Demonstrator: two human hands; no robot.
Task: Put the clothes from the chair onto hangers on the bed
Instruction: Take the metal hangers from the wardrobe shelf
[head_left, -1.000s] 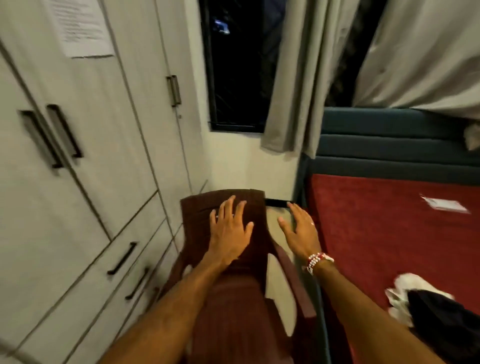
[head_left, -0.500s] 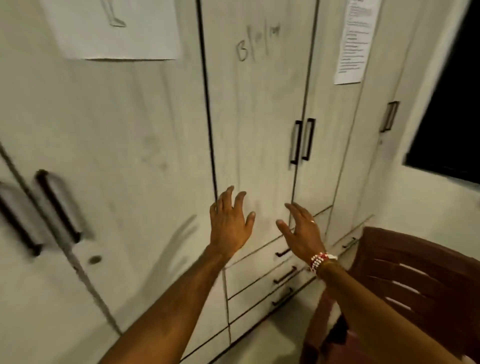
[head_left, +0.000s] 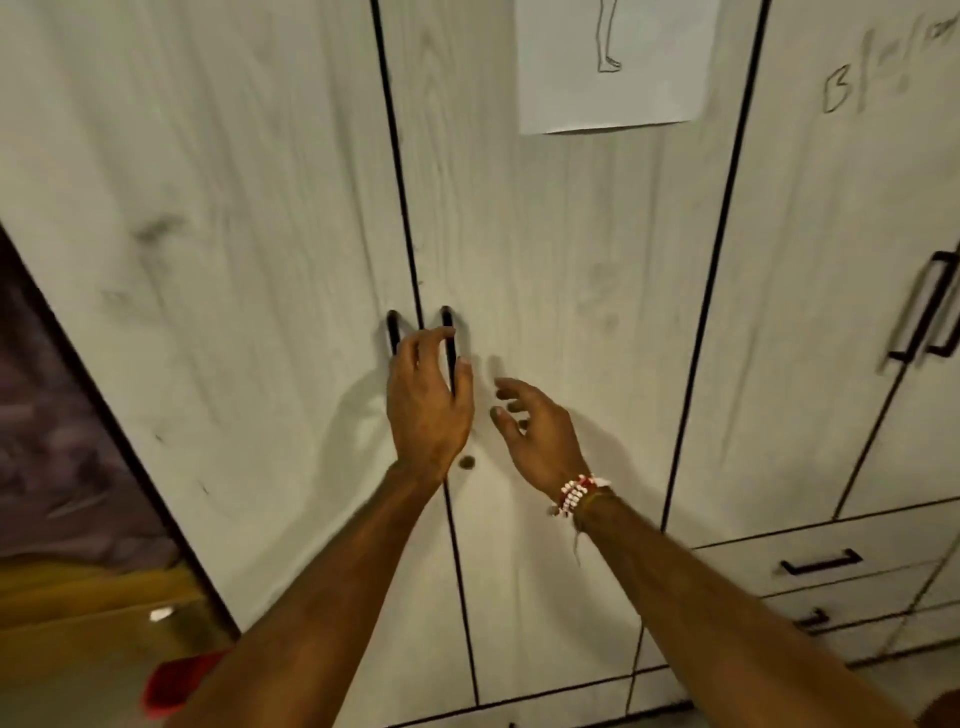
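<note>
1. Head view, surface: a wardrobe with pale wood-grain doors fills almost the whole frame, with dark seams running between the doors. The doors in view stand closed.
2. Fittings: two slim black vertical handles sit either side of the central seam, the first handle on the left door and the second handle on the right door. A small round lock sits below them, on the right door just beside the seam. Another handle pair is at the far right edge.
3. Drawers with black bar pulls occupy the lower right.
4. Markings: a paper sheet bearing a line drawing of a leg is fixed to the upper door. Handwritten scrawl is on the next door to the right.
5. Left hand: raised at the seam, fingers curled over the second handle with the thumb on its other side.
6. Right hand: just beside the left, apart from it, fingers loosely spread and holding nothing. Whether it touches the door cannot be told. A red and white bead bracelet is on that wrist.
7. Room, left edge: a dim purplish area above a yellowish wooden surface, with a red object low down. All are blurred.
8. Task items: the clothes, chair, hangers and bed cannot be placed from this view.
</note>
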